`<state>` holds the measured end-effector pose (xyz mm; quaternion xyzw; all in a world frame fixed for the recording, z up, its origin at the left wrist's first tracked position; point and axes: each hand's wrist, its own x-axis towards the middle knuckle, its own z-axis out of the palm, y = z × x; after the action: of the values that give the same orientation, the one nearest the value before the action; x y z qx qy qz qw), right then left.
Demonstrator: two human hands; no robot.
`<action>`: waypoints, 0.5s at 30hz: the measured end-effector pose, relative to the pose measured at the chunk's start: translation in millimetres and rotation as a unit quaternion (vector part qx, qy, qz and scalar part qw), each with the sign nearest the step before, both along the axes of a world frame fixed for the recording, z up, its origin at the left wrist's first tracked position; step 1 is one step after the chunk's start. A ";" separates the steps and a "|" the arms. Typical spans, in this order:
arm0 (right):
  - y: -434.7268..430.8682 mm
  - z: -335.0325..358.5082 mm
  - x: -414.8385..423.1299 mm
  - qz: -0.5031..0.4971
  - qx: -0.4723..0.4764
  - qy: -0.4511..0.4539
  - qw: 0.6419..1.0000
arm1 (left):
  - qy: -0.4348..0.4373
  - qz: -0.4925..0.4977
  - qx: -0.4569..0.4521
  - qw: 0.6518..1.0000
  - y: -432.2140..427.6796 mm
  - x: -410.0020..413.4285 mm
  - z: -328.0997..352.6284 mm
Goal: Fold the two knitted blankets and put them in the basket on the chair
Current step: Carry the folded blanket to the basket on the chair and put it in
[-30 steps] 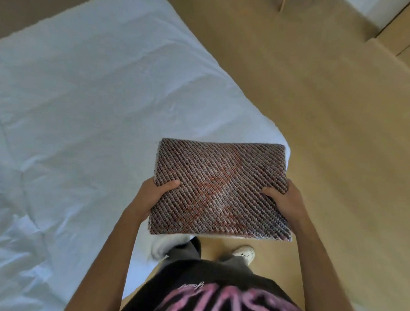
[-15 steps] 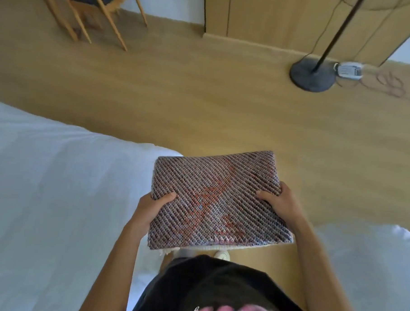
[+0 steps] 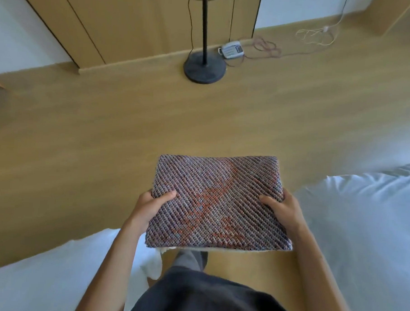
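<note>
Folded knitted blanket (image 3: 218, 203) held flat between both hands, long axis running hand to hand. Left hand (image 3: 147, 205) and right hand (image 3: 282, 211) each clamped on a side edge, thumbs on top. Basket and chair out of view; neither hand nearer.

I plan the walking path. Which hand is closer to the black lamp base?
Left. The left hand is just left below the lamp base; the right hand is farther right.
</note>
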<state>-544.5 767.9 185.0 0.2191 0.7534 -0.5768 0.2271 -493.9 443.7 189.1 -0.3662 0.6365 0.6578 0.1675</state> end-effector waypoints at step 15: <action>87.7 6.3 -115.3 -0.205 0.042 0.009 0.978 | -0.005 -0.219 0.012 0.976 103.2 -260.1 -4.5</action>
<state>-659.8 855.5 191.2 0.3729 0.7180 -0.5811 0.0878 -754.1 547.0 184.6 -0.2196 0.6924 0.6108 0.3153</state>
